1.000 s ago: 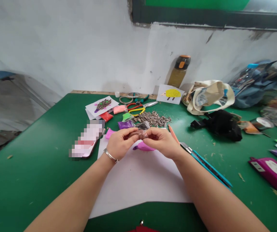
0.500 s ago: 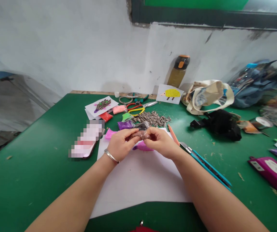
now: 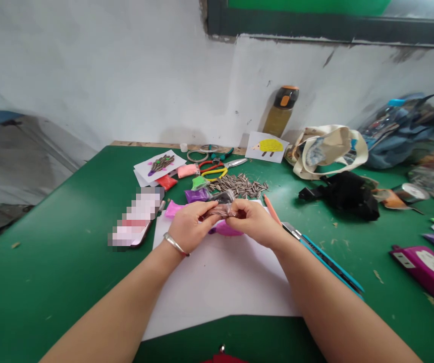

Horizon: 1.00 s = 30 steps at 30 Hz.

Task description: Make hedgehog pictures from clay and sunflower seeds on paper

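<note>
Between both hands is a small clear packet of brown clay (image 3: 221, 210), held over the far part of a white paper sheet (image 3: 220, 277). My left hand (image 3: 194, 224) pinches its left end, and my right hand (image 3: 253, 222) pinches the right end. Below the packet lies a bright pink clay piece (image 3: 229, 229) with a dark purple tip. Just beyond the hands are a purple packet (image 3: 197, 195), a green packet (image 3: 199, 183) and a pile of striped seeds (image 3: 241, 185). A pink packet (image 3: 172, 208) sits by my left hand.
Left of the paper lies a phone (image 3: 137, 219). An orange pen (image 3: 272, 208) and blue cutters (image 3: 330, 264) are on the right. Scissors (image 3: 214, 174), picture cards (image 3: 159, 165), a bottle (image 3: 280, 112), a cream bag (image 3: 325, 151) and a black pouch (image 3: 347, 194) stand farther back.
The fingers of my right hand have shifted slightly on the packet, and a bit more of its clear wrapper shows between the hands. The rest looks the same.
</note>
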### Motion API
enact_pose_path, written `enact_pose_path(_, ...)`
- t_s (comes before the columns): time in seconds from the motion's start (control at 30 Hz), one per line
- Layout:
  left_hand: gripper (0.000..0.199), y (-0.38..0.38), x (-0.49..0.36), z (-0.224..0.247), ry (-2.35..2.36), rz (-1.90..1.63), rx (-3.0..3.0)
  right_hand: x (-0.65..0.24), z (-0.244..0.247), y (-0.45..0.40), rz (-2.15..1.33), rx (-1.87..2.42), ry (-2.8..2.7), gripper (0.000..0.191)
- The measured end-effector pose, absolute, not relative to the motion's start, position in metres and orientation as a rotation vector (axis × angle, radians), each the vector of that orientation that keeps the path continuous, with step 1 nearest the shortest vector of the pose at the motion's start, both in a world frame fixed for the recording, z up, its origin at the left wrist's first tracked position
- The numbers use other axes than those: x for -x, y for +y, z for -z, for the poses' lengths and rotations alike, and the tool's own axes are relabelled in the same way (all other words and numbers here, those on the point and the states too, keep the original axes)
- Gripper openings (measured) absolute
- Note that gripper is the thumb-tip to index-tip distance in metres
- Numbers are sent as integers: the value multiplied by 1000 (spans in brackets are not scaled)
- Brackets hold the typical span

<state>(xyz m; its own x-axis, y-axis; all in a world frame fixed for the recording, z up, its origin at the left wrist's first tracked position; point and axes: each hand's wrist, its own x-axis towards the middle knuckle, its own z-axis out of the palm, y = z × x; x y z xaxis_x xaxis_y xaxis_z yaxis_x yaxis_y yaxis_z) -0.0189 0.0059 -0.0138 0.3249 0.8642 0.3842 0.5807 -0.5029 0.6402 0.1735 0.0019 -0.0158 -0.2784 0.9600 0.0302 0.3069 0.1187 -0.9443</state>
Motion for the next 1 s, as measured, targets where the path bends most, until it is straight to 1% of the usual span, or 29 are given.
enact_pose_path(0.1, 27, 5, 18, 13, 1294, -1018, -2214, -174, 15, 2, -1235, 1247, -1648, 17)
enact_pose_path(0.2, 27, 6, 20, 13, 1340, -1037, -2219, -178, 15, 3, -1371, 1157, -1537, 22)
enact_pose_path(0.3, 25, 10, 26, 13, 1509, -1048, -2248, -183, 15, 6, -1506, 1021, -1350, 25)
enact_pose_path(0.4, 25, 17, 35, 14, 1680, -1056, -2276, -187, 13, 8, -1605, 970, -1151, 21)
enact_pose_path(0.57, 34, 25, 41, 19, 1667, -876, -2422, -186, 10, 10, -1734, 922, -858, 26)
enact_pose_path(0.63, 33, 25, 39, 21, 1620, -892, -2475, -186, 11, 10, -1749, 923, -834, 25)
enact_pose_path(0.8, 23, 11, 27, 12, 1435, -1213, -2411, -182, 15, 8, -1720, 939, -895, 19)
enact_pose_path(0.9, 28, -1, 17, 7, 1300, -1170, -2269, -176, 14, 4, -1694, 963, -1010, 14)
enact_pose_path(0.97, 32, -5, 13, 7, 1286, -1163, -2246, -171, 12, 0, -1690, 1001, -1088, 16)
enact_pose_path(1.0, 30, -6, 11, 8, 1289, -1162, -2261, -169, 11, -2, -1700, 1015, -1116, 20)
